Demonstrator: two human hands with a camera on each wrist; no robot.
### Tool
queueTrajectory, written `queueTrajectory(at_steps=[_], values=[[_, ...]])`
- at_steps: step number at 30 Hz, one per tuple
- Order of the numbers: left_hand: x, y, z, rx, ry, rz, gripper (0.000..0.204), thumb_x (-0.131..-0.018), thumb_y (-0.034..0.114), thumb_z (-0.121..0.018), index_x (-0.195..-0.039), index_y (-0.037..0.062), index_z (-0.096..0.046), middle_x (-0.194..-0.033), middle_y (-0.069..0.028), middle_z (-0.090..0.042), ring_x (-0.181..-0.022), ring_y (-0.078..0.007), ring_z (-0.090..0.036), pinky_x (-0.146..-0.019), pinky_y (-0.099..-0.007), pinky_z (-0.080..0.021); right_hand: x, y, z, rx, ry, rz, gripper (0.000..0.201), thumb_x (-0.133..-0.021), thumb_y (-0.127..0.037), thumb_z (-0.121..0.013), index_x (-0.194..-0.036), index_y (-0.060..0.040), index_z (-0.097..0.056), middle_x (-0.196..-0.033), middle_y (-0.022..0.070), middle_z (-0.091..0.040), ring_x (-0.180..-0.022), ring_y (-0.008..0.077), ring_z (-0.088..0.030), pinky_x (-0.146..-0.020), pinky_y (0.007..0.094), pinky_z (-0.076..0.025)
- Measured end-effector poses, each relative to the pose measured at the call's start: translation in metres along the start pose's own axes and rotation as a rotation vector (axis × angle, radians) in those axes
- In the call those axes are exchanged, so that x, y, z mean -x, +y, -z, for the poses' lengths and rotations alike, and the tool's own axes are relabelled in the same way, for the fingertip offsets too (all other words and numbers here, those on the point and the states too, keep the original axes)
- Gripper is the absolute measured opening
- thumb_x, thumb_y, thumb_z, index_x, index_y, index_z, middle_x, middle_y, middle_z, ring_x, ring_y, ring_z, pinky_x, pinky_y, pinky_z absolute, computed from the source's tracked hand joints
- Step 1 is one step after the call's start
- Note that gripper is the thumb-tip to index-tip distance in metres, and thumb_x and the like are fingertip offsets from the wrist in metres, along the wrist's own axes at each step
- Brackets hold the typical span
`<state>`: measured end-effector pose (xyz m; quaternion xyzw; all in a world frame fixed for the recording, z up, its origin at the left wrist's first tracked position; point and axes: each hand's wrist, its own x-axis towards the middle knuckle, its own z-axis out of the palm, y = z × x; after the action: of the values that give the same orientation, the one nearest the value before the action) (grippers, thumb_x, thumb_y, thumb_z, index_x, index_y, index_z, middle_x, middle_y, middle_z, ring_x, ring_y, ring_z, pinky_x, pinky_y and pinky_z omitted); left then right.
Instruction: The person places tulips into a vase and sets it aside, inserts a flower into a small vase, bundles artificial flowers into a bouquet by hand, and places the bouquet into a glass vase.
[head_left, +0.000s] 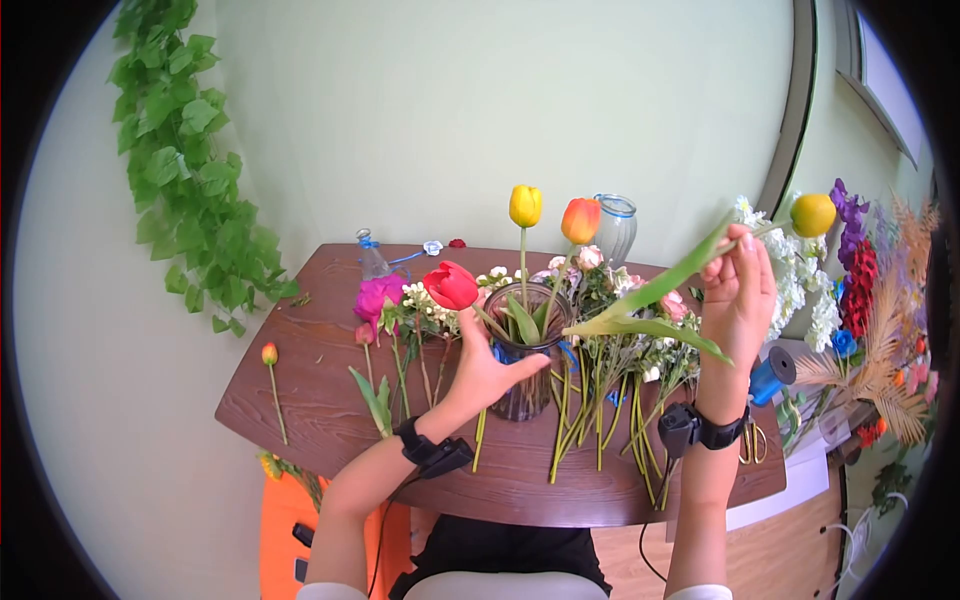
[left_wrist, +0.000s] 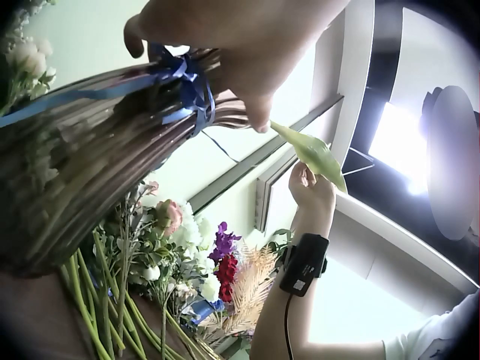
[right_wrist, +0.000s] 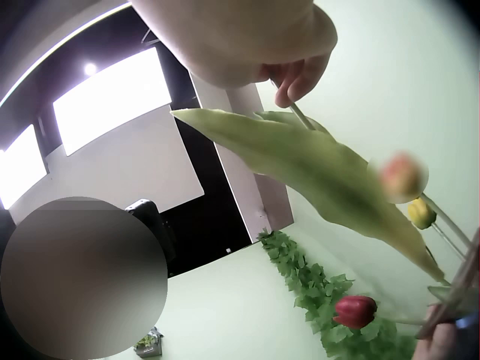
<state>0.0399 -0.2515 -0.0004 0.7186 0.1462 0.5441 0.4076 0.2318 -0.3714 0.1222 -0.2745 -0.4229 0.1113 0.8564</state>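
Note:
A ribbed glass vase (head_left: 521, 395) with a blue ribbon round its neck stands on the brown table. My left hand (head_left: 487, 366) grips it at the neck, thumb across the near side; the left wrist view shows the ribbon (left_wrist: 196, 90) beside the fingers. Inside the vase stand a yellow tulip (head_left: 525, 206), an orange tulip (head_left: 580, 220) and a red tulip (head_left: 451, 286) leaning left. Raised to the right, my right hand (head_left: 738, 290) pinches the stem of another yellow tulip (head_left: 813, 215). Its bloom points right, and its long green leaves (head_left: 660, 285) stretch left toward the vase rim.
Cut flowers with long stems (head_left: 575, 420) lie around the vase on the table (head_left: 330, 430). An empty glass jar (head_left: 616, 228) and a small bottle (head_left: 373, 262) stand behind. At the right are a blue ribbon spool (head_left: 770, 377), gold scissors (head_left: 753, 443) and more flowers.

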Motion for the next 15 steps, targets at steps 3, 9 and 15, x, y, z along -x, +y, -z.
queueTrajectory(at_steps=[3,9,15], values=[[0.001,-0.029,0.025,-0.032,0.003,-0.042,0.064,-0.080,0.021,-0.057,-0.126,0.0041,-0.017,-0.122,-0.0106,-0.032,-0.114,-0.0200,-0.036,-0.095,-0.0341,-0.029,0.001,0.008,-0.013,0.022,-0.044,-0.018,0.020,-0.088,-0.015,-0.047,-0.095,0.0030,-0.053,-0.080,0.0076,-0.056,-0.062,0.0081,-0.051,-0.059,0.0187,-0.043],[-0.011,-0.003,0.042,-0.039,0.006,-0.078,0.020,-0.082,0.014,-0.051,-0.099,0.0045,-0.056,-0.112,-0.0096,-0.049,-0.106,-0.0216,-0.043,-0.091,-0.0337,-0.031,0.009,0.022,-0.041,0.062,-0.088,-0.047,0.022,-0.089,-0.016,-0.046,-0.095,0.0039,-0.053,-0.080,0.0065,-0.056,-0.061,0.0085,-0.051,-0.058,0.0209,-0.044],[-0.018,0.005,0.041,-0.034,-0.134,-0.051,0.018,-0.085,0.014,-0.048,-0.091,0.0009,-0.059,-0.113,-0.0126,-0.051,-0.110,-0.0225,-0.044,-0.093,-0.0348,-0.032,0.016,0.032,-0.059,0.195,-0.195,-0.126,0.021,-0.089,-0.016,-0.045,-0.093,0.0024,-0.054,-0.076,0.0040,-0.056,-0.061,0.0078,-0.053,-0.057,0.0207,-0.044]])
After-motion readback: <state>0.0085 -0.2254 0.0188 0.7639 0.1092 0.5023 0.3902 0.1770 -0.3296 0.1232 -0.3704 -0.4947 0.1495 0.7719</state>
